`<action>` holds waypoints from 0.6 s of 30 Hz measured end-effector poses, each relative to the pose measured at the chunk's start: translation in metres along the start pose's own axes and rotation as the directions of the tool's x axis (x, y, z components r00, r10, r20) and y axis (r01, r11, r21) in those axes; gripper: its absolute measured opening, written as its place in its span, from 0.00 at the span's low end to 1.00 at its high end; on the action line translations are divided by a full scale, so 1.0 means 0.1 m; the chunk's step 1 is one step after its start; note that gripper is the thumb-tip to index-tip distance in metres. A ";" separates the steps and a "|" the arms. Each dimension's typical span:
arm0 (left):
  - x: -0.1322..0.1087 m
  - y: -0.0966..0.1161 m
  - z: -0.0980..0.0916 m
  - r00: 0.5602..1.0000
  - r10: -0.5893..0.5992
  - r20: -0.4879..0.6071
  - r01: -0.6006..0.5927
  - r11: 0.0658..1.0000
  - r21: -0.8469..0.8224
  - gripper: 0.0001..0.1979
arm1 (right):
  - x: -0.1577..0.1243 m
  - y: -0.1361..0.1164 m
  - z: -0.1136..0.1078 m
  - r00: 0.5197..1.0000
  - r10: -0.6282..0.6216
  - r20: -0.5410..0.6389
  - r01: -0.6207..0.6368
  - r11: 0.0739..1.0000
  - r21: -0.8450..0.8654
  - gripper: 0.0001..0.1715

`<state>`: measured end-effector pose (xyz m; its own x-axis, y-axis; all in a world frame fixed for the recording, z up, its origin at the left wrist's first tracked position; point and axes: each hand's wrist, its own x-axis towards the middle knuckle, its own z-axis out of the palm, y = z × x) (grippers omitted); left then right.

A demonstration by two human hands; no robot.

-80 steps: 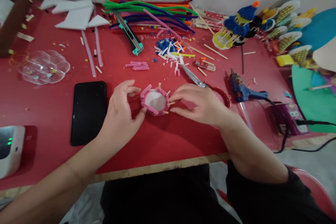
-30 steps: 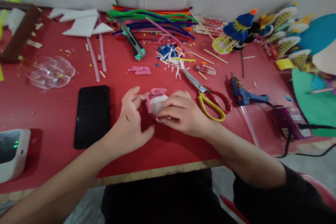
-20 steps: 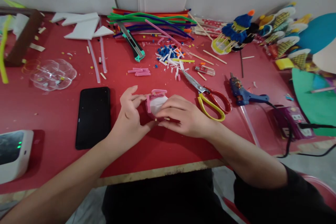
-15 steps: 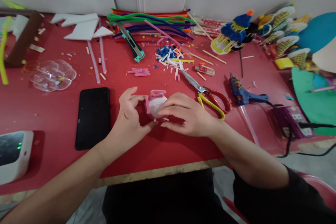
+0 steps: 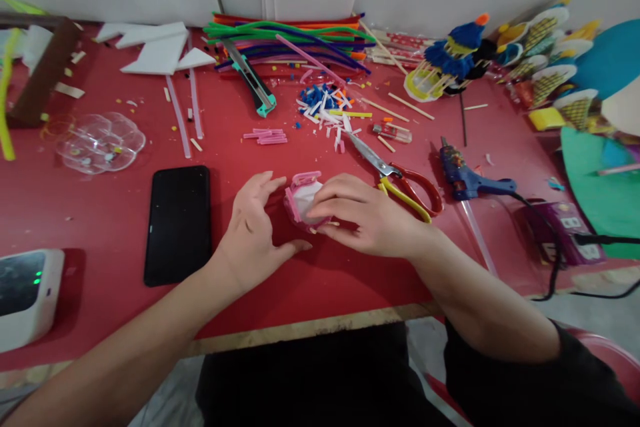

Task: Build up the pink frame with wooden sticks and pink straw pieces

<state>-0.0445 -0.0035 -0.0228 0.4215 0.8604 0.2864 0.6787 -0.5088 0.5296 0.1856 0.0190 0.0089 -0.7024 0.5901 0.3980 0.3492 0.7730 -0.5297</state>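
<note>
A small round craft piece [image 5: 303, 197], a white disc ringed with pink straw bits and short wooden sticks, is tipped up on the red table [image 5: 320, 273]. My right hand [image 5: 365, 213] grips it from the right, fingers curled over its top and side. My left hand [image 5: 255, 227] rests just left of it with fingers spread, the thumb lying on the table under the piece; whether it touches the piece is unclear.
A black phone [image 5: 177, 221] lies left of my left hand. Red and yellow scissors [image 5: 400, 183] and a blue glue gun [image 5: 465, 177] with its cable lie to the right. Cut straw bits [image 5: 325, 103], long straws [image 5: 290, 43], a cutter [image 5: 250, 80], a clear tray [image 5: 100, 141] and finished crafts [image 5: 450, 53] sit farther back.
The craft piece went from lying flat between both hands to being tipped up in my right hand. My left hand has just opened and drawn slightly away from it.
</note>
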 end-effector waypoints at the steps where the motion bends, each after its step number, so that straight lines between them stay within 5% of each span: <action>1: 0.00 0.00 0.01 1.000 -0.004 0.002 0.004 1.000 -0.004 0.46 | 0.00 -0.01 0.02 1.000 -0.005 0.000 0.005 1.000 0.012 0.07; 10: 0.06 0.02 0.07 0.999 -0.025 -0.029 0.021 0.994 -0.108 0.52 | 0.04 -0.10 0.11 0.998 0.054 0.022 -0.058 0.977 0.206 0.17; 18: 0.05 0.00 0.03 0.997 0.049 -0.056 -0.047 0.999 0.026 0.40 | 0.02 -0.14 0.00 0.998 0.040 -0.040 -0.030 0.972 0.231 0.15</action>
<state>-0.0404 0.0010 -0.0241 0.4198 0.8349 0.3561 0.6732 -0.5495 0.4948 0.1792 0.0093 0.0174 -0.6621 0.6297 0.4062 0.2171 0.6801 -0.7003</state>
